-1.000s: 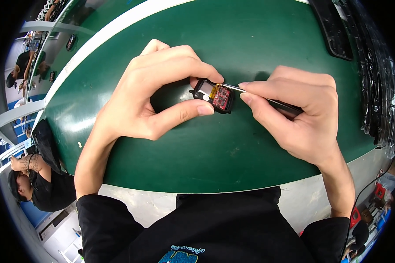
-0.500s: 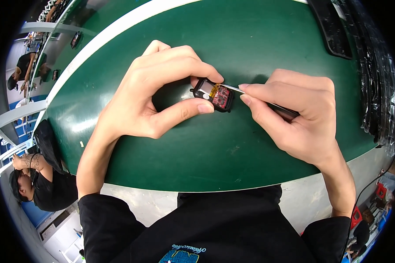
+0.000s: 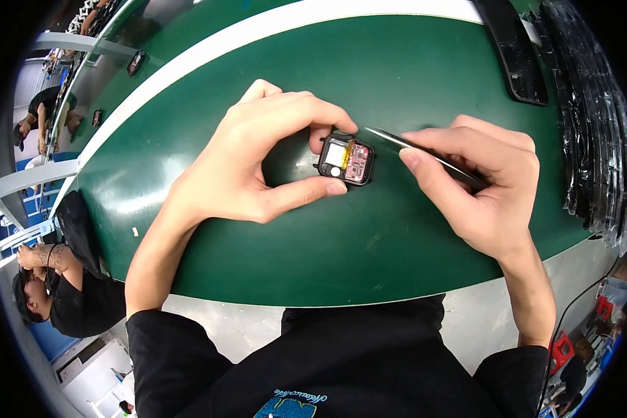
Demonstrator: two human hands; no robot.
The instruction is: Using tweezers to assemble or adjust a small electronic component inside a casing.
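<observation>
Between thumb and fingers, my left hand (image 3: 247, 157) grips a small black device case (image 3: 347, 159) by its edges, just above the green table. The case is open and faces up. Inside it lie a silvery-white block, a strip of yellow tape, a small round white part and a red circuit board (image 3: 357, 164). My right hand (image 3: 484, 184) is closed around dark tweezers (image 3: 439, 159). Their bright tip points up and left, a little to the right of the case and apart from it.
A green table (image 3: 292, 261) with a white strip (image 3: 258, 33) across its far side lies under my hands. At the right stands a stack of plastic-wrapped black pieces (image 3: 592, 132) beside a black tray-like part (image 3: 512, 56). A person in black (image 3: 83, 296) sits at the left.
The tweezers' tip has come away from the upper edge of the case. My right hand has drawn slightly right; the case now shows more squarely from above.
</observation>
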